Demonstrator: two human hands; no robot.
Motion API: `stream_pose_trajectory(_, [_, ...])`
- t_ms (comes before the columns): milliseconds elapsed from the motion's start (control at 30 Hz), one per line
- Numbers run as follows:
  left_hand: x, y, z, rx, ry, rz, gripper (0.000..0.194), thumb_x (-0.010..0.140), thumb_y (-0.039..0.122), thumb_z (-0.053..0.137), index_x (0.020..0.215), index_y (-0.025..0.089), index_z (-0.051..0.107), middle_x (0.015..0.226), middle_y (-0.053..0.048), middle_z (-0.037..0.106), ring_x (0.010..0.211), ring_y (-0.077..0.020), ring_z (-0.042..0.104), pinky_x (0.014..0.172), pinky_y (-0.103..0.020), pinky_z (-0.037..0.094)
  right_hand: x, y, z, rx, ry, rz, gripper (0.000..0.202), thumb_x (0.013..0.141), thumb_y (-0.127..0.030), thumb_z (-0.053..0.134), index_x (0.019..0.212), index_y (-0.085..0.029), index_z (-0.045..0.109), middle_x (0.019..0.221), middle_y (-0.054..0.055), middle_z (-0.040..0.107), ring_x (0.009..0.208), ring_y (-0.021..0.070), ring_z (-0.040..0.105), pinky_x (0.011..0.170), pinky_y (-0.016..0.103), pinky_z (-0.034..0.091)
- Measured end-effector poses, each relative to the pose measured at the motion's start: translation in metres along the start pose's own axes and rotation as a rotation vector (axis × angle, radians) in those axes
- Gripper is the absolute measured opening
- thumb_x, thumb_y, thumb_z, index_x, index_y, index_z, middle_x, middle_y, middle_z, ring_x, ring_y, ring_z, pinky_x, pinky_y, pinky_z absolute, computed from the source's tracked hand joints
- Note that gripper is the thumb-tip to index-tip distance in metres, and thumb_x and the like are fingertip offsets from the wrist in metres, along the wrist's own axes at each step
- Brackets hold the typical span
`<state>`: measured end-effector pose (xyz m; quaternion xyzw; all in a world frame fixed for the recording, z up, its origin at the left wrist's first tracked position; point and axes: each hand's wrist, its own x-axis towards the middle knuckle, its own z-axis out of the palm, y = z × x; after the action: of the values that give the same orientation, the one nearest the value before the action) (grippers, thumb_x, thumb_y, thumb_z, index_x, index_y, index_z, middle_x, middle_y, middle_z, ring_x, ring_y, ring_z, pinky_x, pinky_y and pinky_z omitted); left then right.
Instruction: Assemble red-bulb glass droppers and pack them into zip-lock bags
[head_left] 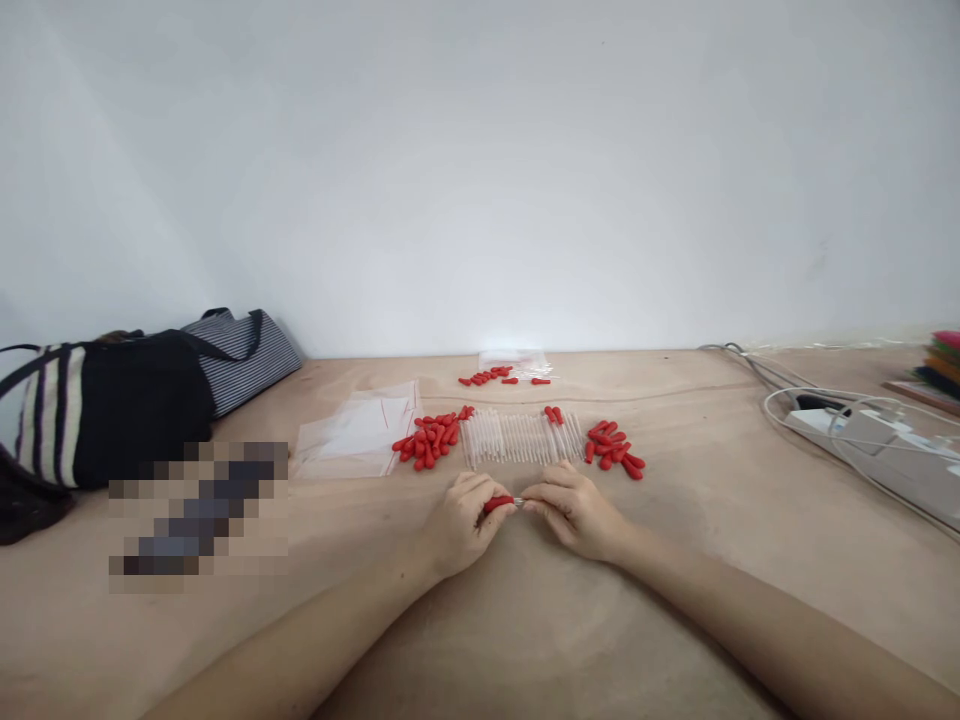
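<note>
I have my left fingers (480,486) pinched round a red, teardrop-shaped, rubbery bulb (496,504), my right fingers (551,491) pinching a slim, glassy tube (518,502) between them.

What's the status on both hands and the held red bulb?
Left hand pinching red bulb. Right hand pinching thin pale piece at bulb's end. Row of clear tubes just beyond; nothing seen blocking either hand.

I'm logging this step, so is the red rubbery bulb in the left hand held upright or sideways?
Sideways: the red rubbery bulb is held roughly level in the left hand, its length pointing toward the right hand.
</note>
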<state>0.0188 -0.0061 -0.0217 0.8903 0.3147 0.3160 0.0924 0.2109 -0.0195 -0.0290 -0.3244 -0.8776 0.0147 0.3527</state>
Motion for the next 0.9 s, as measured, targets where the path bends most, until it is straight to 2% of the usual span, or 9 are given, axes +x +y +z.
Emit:
stream_pose_trajectory(167, [0.000, -0.002, -0.001, -0.030, -0.080, -0.009, 0.014, 0.084, 0.025, 0.044, 0.079, 0.018, 0.056, 0.075, -0.002, 0.061, 0.071, -0.0146, 0.055, 0.072, -0.029, 0.039, 0.002, -0.006, -0.005, -0.100, -0.095, 0.036, 0.019, 0.085, -0.024, 0.043, 0.082, -0.019, 0.061, 0.069, 0.002, 0.059, 0.068, 0.0126, 0.050, 0.065, 0.028, 0.030])
stream_pose_trajectory(267, [0.000, -0.005, -0.005, -0.020, -0.059, -0.049, 0.018, 0.082, 0.028, 0.048, 0.097, 0.019, 0.054, 0.088, -0.003, 0.061, 0.082, -0.0167, 0.055, 0.077, -0.032, 0.038, 0.008, -0.001, -0.016, -0.185, -0.128, 0.134, 0.016, 0.081, -0.025, 0.048, 0.075, -0.020, 0.062, 0.066, 0.002, 0.060, 0.069, 0.0143, 0.051, 0.065, 0.029, 0.029])
stream_pose_trajectory(367, [0.000, -0.010, -0.011, 0.024, 0.026, -0.143, 0.033, 0.079, 0.032, 0.052, 0.110, 0.019, 0.048, 0.099, -0.006, 0.057, 0.092, -0.0200, 0.052, 0.081, -0.035, 0.038, 0.016, 0.020, -0.034, -0.131, -0.101, 0.407, 0.021, 0.080, -0.026, 0.046, 0.069, -0.019, 0.062, 0.065, 0.002, 0.063, 0.065, 0.0136, 0.054, 0.061, 0.025, 0.033])
stream_pose_trajectory(467, [0.000, -0.016, -0.013, 0.044, 0.067, -0.220, 0.029, 0.079, 0.031, 0.051, 0.106, 0.017, 0.050, 0.097, -0.007, 0.056, 0.092, -0.0204, 0.051, 0.081, -0.036, 0.039, 0.026, 0.048, -0.050, -0.133, -0.060, 0.859, 0.027, 0.080, -0.029, 0.042, 0.066, -0.016, 0.061, 0.057, 0.003, 0.062, 0.054, 0.0131, 0.056, 0.051, 0.022, 0.034])
stream_pose_trajectory(533, [0.000, -0.018, -0.013, 0.046, 0.055, -0.233, 0.027, 0.079, 0.028, 0.051, 0.104, 0.018, 0.051, 0.096, -0.007, 0.056, 0.092, -0.0207, 0.051, 0.080, -0.037, 0.039, 0.030, 0.062, -0.055, -0.192, -0.091, 1.030, 0.024, 0.078, -0.027, 0.043, 0.067, -0.016, 0.062, 0.056, 0.004, 0.063, 0.052, 0.0136, 0.057, 0.048, 0.022, 0.035])
stream_pose_trajectory(600, [0.000, -0.019, -0.012, 0.044, 0.029, -0.236, 0.026, 0.078, 0.026, 0.052, 0.102, 0.018, 0.052, 0.097, -0.006, 0.056, 0.093, -0.0212, 0.051, 0.081, -0.038, 0.039, 0.034, 0.071, -0.053, -0.242, -0.112, 1.084, 0.019, 0.075, -0.024, 0.045, 0.070, -0.016, 0.062, 0.059, 0.006, 0.064, 0.054, 0.0151, 0.058, 0.049, 0.022, 0.035])
stream_pose_trajectory(900, [0.000, -0.019, -0.012, 0.047, -0.012, -0.270, 0.022, 0.077, 0.026, 0.052, 0.097, 0.019, 0.054, 0.095, -0.006, 0.056, 0.093, -0.0220, 0.050, 0.081, -0.040, 0.038, 0.044, 0.081, -0.027, -0.363, -0.176, 1.097, 0.016, 0.072, -0.026, 0.048, 0.070, -0.018, 0.062, 0.070, 0.010, 0.066, 0.071, 0.0236, 0.061, 0.065, 0.033, 0.038])
